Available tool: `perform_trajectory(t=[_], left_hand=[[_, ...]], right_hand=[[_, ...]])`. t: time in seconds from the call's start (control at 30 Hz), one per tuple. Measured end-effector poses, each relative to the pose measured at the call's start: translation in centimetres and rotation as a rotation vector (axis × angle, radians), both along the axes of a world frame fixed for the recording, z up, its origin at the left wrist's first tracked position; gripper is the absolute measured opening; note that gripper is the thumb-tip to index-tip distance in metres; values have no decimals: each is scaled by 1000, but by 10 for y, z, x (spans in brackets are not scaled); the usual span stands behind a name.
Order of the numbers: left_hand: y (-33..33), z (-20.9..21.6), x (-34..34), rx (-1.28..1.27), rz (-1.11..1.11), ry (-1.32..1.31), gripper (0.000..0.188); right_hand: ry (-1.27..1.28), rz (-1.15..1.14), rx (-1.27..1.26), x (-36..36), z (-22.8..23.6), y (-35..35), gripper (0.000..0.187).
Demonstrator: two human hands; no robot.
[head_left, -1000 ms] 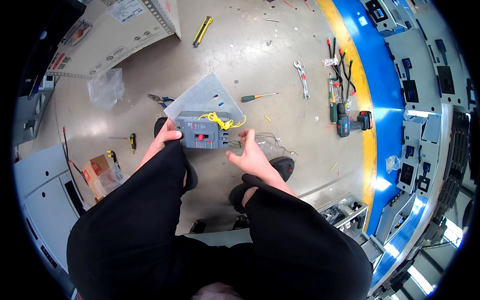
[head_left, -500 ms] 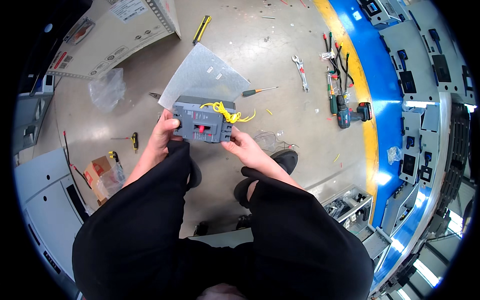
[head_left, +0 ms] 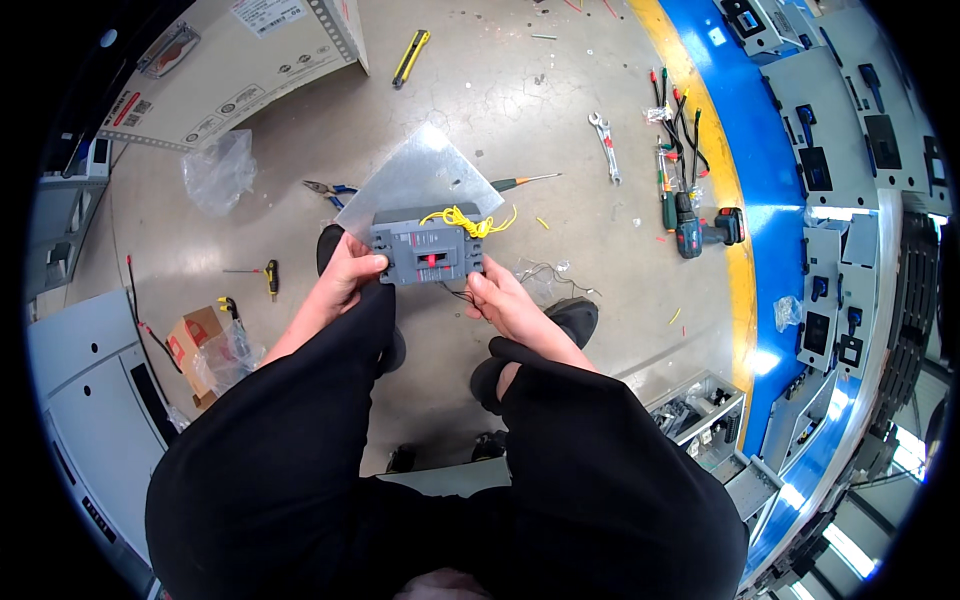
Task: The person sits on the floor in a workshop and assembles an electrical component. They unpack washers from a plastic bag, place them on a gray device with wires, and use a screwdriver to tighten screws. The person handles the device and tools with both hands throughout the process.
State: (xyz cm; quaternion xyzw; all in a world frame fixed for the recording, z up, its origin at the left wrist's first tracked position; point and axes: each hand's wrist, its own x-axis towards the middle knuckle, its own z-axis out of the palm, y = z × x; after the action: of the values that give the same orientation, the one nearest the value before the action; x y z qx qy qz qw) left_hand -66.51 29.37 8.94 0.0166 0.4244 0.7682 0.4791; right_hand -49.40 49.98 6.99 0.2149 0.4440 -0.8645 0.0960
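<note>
A grey moulded-case circuit breaker [head_left: 402, 262] with a red toggle is held between my two hands above the floor. My left hand [head_left: 347, 277] grips its left end, thumb on the front face. At the lower right corner, my right hand [head_left: 503, 300] is closed with its thumb against the edge; its other fingers are partly hidden. A bundle of yellow wire [head_left: 462, 222] lies coiled over the breaker's upper right. Thin dark wires show below, near my right fingers. Behind the breaker extends a bare metal plate [head_left: 423, 168]; whether the two are joined I cannot tell.
On the floor lie pliers [head_left: 325, 190], a screwdriver [head_left: 527, 181], a utility knife [head_left: 411, 60], a wrench [head_left: 605, 147] and a cordless drill [head_left: 690, 228]. A cardboard box [head_left: 192, 345] sits left, a large cabinet panel [head_left: 235, 75] upper left, and a parts tray [head_left: 700, 415] lower right.
The breaker has moved slightly right and down with both hands. The plate behind it looks shorter and turned, uncovering more of the pliers. Dark wires now show beneath the breaker.
</note>
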Motion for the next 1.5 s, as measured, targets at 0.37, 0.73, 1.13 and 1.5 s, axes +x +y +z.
perform_trajectory(t=[0.37, 0.73, 1.13, 1.5], left_hand=[[-15, -22, 10, -98, -9, -5, 88], [-3, -17, 18, -86, -19, -103, 85], [-15, -15, 24, -82, 47, -232, 77], [-23, -27, 18, 24, -87, -223, 85]], right_hand=[[-159, 133, 203, -2, -10, 6, 51], [21, -16, 727, 5, -32, 0, 45], [70, 5, 1286, 6, 13, 19, 89], [42, 65, 1381, 9, 2, 28, 55]])
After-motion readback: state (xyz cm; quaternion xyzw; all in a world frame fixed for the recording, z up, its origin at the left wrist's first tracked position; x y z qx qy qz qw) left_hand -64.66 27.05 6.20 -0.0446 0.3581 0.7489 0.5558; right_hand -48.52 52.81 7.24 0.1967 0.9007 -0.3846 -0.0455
